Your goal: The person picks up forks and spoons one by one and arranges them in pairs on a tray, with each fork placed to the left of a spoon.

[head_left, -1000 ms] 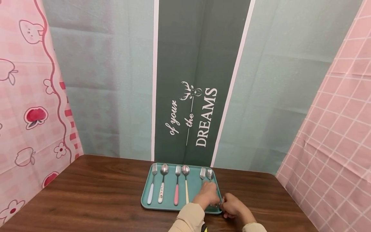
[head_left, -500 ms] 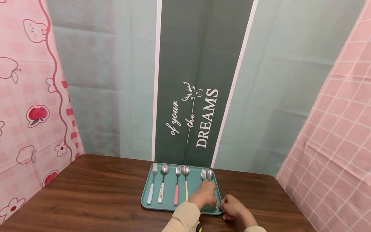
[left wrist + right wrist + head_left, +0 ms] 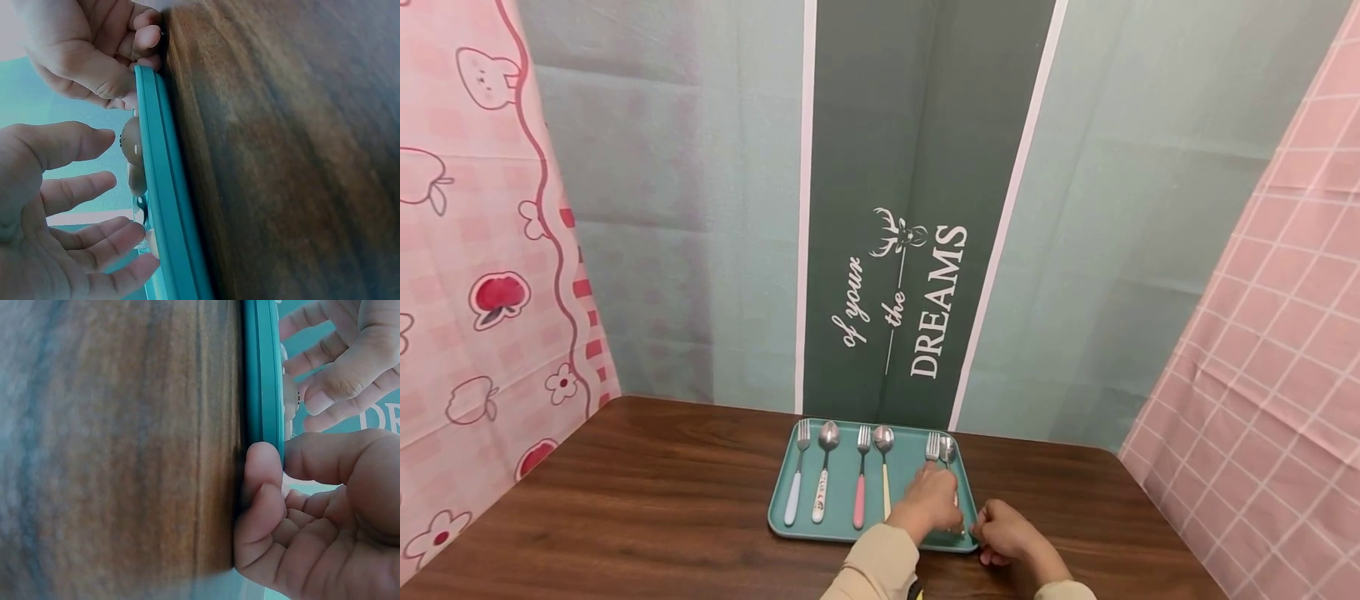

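My left hand (image 3: 930, 498) is over the right part of a teal tray (image 3: 841, 500), at a fork (image 3: 932, 444) whose handle it largely covers. Close beside that fork lies a spoon (image 3: 947, 451). In the left wrist view the left thumb and fingers (image 3: 78, 190) are spread apart near the rounded handle ends (image 3: 131, 139); contact with the fork is hard to make out. My right hand (image 3: 1006, 531) pinches the tray's near right corner, thumb against the rim and forefinger curled at its outer side, as the right wrist view shows.
Further left on the tray lie a blue-handled fork (image 3: 793, 492), a spoon with a patterned white handle (image 3: 822, 492), a pink-handled fork (image 3: 859, 496) and a yellow-handled spoon (image 3: 885, 479). The brown wooden table (image 3: 662, 492) meets a hanging cloth (image 3: 880, 125) behind.
The fork under my left hand has shifted a little to the right, closer to the spoon, and the left hand has followed. My right hand has stayed at the tray corner.
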`<state>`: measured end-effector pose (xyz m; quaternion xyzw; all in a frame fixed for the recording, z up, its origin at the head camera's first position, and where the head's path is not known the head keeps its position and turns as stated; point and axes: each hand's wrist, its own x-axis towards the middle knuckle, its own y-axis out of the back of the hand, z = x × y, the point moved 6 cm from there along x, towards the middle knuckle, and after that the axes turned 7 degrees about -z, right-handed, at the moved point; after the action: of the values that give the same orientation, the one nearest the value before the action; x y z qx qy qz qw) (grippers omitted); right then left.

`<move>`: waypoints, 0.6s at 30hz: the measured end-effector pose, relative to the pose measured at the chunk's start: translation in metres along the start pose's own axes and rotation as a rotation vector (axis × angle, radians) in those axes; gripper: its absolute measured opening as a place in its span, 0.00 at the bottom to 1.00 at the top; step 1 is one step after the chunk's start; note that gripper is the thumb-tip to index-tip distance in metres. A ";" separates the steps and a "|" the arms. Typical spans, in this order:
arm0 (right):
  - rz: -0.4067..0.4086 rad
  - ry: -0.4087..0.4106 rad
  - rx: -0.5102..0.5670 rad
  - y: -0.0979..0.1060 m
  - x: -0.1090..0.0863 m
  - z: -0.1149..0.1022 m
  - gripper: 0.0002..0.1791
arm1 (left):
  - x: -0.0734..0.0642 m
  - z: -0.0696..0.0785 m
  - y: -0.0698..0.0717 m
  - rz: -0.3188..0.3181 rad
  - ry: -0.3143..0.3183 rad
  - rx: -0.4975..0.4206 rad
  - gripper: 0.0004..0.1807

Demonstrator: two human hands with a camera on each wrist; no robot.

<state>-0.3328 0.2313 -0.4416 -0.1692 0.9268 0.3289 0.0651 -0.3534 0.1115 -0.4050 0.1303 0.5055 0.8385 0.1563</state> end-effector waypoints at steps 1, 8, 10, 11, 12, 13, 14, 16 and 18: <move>0.001 -0.001 -0.002 0.000 0.000 0.000 0.07 | 0.000 0.000 0.000 0.002 -0.005 -0.002 0.16; 0.003 0.007 -0.003 -0.002 -0.001 0.000 0.06 | 0.002 -0.002 -0.002 0.012 -0.041 -0.006 0.17; 0.003 0.007 -0.003 -0.002 -0.002 0.000 0.06 | 0.002 -0.003 -0.003 0.013 -0.047 -0.008 0.17; 0.004 0.007 -0.004 -0.002 -0.002 0.000 0.06 | 0.003 -0.004 -0.004 0.014 -0.048 -0.006 0.17; 0.004 0.008 -0.006 -0.001 -0.002 0.000 0.06 | 0.003 -0.004 -0.004 0.016 -0.050 -0.003 0.17; 0.003 0.010 -0.009 -0.001 -0.001 0.000 0.06 | 0.003 -0.004 -0.004 0.019 -0.053 -0.002 0.17; 0.002 0.009 -0.009 -0.002 -0.001 0.000 0.06 | 0.003 -0.004 -0.005 0.021 -0.057 0.001 0.17; -0.001 0.010 -0.009 -0.002 -0.001 0.001 0.06 | 0.003 -0.004 -0.004 0.024 -0.065 0.004 0.16; -0.007 0.008 -0.001 -0.002 0.000 0.002 0.06 | 0.002 -0.003 -0.003 0.027 -0.072 0.001 0.15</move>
<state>-0.3318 0.2311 -0.4440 -0.1738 0.9264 0.3283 0.0625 -0.3562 0.1112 -0.4094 0.1674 0.4982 0.8350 0.1631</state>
